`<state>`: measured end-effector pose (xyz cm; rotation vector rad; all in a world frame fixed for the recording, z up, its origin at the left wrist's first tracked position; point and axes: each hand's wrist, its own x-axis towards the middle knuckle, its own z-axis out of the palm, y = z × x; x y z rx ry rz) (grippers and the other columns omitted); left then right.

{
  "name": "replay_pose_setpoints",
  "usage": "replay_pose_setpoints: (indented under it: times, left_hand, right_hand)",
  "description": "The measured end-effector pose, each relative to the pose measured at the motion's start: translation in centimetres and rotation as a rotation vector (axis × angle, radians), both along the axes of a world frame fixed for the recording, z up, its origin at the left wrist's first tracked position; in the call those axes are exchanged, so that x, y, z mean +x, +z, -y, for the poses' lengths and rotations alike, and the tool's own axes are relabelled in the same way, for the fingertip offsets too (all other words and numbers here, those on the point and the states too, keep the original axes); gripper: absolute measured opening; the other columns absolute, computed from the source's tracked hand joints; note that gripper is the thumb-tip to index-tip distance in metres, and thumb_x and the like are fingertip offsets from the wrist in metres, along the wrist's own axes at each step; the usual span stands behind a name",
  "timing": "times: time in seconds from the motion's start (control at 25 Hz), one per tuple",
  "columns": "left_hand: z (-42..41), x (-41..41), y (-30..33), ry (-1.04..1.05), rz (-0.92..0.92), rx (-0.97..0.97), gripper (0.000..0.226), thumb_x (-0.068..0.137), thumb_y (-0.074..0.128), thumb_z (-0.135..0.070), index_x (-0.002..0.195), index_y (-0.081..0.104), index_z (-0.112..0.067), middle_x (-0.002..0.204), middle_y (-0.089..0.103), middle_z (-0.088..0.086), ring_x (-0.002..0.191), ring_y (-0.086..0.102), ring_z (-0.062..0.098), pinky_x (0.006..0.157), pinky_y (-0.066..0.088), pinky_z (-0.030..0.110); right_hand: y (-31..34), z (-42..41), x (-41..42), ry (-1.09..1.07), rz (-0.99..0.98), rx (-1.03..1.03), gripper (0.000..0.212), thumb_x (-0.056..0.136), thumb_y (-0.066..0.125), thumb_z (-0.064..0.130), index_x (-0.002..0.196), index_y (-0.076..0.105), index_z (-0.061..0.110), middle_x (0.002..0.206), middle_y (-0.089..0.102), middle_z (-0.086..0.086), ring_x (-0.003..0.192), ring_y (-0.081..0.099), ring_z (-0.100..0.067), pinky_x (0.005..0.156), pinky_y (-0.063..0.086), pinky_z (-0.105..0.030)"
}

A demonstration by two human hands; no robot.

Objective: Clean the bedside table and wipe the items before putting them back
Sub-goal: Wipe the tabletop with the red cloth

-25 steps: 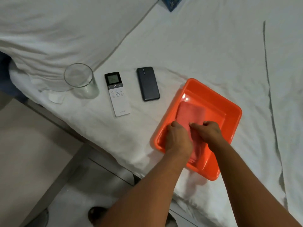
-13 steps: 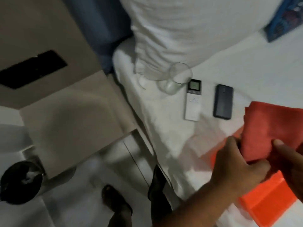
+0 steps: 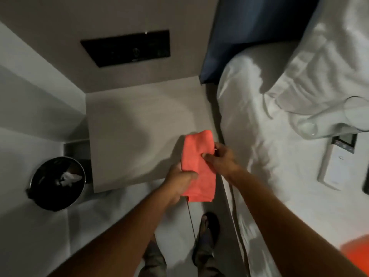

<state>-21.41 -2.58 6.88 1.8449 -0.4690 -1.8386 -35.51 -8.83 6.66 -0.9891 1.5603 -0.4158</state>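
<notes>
A folded orange cloth (image 3: 197,164) hangs over the near right corner of the bare beige bedside table (image 3: 139,132). My left hand (image 3: 180,180) grips its lower left edge and my right hand (image 3: 221,156) pinches its right side. On the white bed at the right lie a clear glass (image 3: 335,118), a white remote (image 3: 337,158) and the edge of a dark phone (image 3: 365,186). A corner of the orange tray (image 3: 357,254) shows at the lower right.
A black bin (image 3: 58,182) with crumpled paper stands on the floor left of the table. A dark wall panel (image 3: 127,48) sits above the table. A blue headboard (image 3: 249,27) and a white pillow (image 3: 329,56) lie behind the bed. My feet (image 3: 207,232) stand between table and bed.
The cloth left the orange tray in both hands and travelled left to the bedside table. My view swung from the bed to the table and floor.
</notes>
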Motion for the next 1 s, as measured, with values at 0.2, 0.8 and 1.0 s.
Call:
replay_pose_setpoints:
  times: [0.2, 0.8, 1.0]
  left_hand:
    - [5.7, 0.9, -7.2, -0.228, 0.313, -0.241, 0.01, 0.086, 0.069, -0.013, 0.094, 0.068, -0.009, 0.1, 0.073, 0.022, 0.096, 0.07, 0.038, 0.086, 0.058, 0.046]
    - [0.6, 15.5, -14.2, -0.995, 1.237, -0.896, 0.065, 0.101, 0.035, -0.042, 0.155, 0.03, -0.007, 0.164, 0.029, 0.012, 0.155, 0.019, 0.031, 0.123, 0.021, 0.05]
    - [0.4, 15.1, -13.7, -1.001, 1.228, -0.858, 0.065, 0.102, 0.033, -0.042, 0.156, 0.027, -0.007, 0.166, 0.025, 0.012, 0.155, 0.016, 0.031, 0.122, 0.022, 0.051]
  right_hand:
    - [-6.8, 7.0, 0.3, 0.163, -0.289, -0.174, 0.034, 0.087, 0.067, 0.006, 0.12, 0.06, -0.001, 0.101, 0.065, -0.014, 0.089, 0.064, -0.028, 0.075, 0.056, -0.02]
    - [-11.9, 16.8, 12.6, 0.722, -0.857, -0.625, 0.074, 0.101, 0.016, 0.06, 0.159, 0.006, 0.014, 0.168, 0.0, -0.015, 0.155, -0.006, -0.034, 0.125, 0.0, -0.05]
    - [-12.7, 9.0, 9.0, 0.839, -0.821, -0.699, 0.075, 0.1, 0.012, 0.065, 0.159, -0.001, 0.021, 0.169, -0.006, -0.011, 0.155, -0.01, -0.03, 0.125, -0.005, -0.048]
